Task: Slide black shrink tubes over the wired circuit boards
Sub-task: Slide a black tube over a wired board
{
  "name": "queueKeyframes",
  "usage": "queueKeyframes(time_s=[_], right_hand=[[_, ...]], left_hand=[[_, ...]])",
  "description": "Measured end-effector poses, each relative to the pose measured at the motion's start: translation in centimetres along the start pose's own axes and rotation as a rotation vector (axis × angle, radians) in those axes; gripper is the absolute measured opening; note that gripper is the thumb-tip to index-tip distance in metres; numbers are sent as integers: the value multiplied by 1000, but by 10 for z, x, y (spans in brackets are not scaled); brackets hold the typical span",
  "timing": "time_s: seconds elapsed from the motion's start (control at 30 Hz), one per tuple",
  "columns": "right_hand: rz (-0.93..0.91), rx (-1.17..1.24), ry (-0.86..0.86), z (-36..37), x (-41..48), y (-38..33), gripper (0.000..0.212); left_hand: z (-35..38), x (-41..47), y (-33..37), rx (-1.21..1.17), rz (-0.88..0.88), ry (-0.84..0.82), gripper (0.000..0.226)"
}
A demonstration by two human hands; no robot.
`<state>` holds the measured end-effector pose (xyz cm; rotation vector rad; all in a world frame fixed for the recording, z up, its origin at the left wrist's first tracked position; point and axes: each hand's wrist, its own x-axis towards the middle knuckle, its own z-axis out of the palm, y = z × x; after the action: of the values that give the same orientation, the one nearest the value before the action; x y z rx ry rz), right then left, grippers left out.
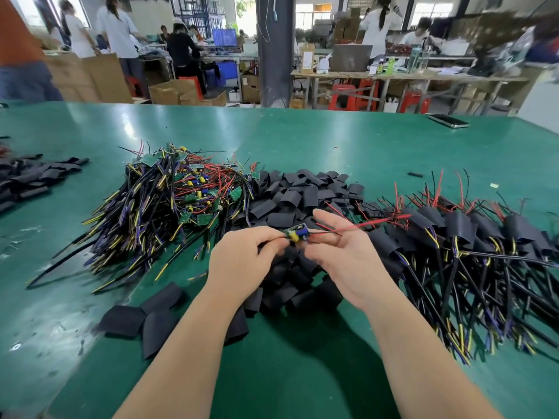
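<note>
While the left hand (242,261) pinches one end of a small green circuit board (298,232) carrying blue and yellow parts, the right hand (344,255) lies spread and palm up just beside it. Its thumb is lifted clear and its blurred fingertips touch the board from below. Thin red and black wires (363,225) run from the board across the right palm toward the right.

Both hands hover at mid-frame over a loose heap of short black shrink tubes (302,195), which hides the green desk (332,140) beneath them. Left of centre sits a tangle of bare wired boards (181,201) with yellow-striped leads. To the right is a spread of boards already sleeved in black (459,228), its cables cut off at the right edge. A few flattened black tubes (151,316) lie at lower left. Another dark pile (27,179) is cropped by the left edge. A dark phone (447,120) rests at upper right. Beyond the desk, people and benches are blurred.
</note>
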<state>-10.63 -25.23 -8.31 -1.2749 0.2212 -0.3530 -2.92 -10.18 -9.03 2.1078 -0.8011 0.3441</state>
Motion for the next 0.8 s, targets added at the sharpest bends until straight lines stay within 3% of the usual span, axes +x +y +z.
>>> queueKeyframes(time_s=[0.07, 0.17, 0.23, 0.33, 0.47, 0.57, 0.8], right_hand=[[-73, -386, 50, -4, 2, 4, 54], [-178, -974, 252, -12, 5, 9, 32], [-142, -1180, 240, -15, 9, 12, 28], [-2, -1464, 125, -12, 10, 17, 40], [-42, -1415, 131, -11, 11, 18, 34], [-127, -1290, 114, -7, 9, 17, 14], [-170, -964, 226, -14, 11, 16, 46]], left_hand=[[-1, -4, -3, 93, 11, -4, 19], [-2, -5, -5, 202, 35, 23, 21], [-2, -5, -7, 248, 11, 31, 21], [-2, -4, -10, 258, -50, 26, 17], [-5, -6, -11, 233, -65, 48, 16], [-5, -5, -13, 231, -68, 48, 17], [-10, -5, -19, 196, -59, 75, 19]])
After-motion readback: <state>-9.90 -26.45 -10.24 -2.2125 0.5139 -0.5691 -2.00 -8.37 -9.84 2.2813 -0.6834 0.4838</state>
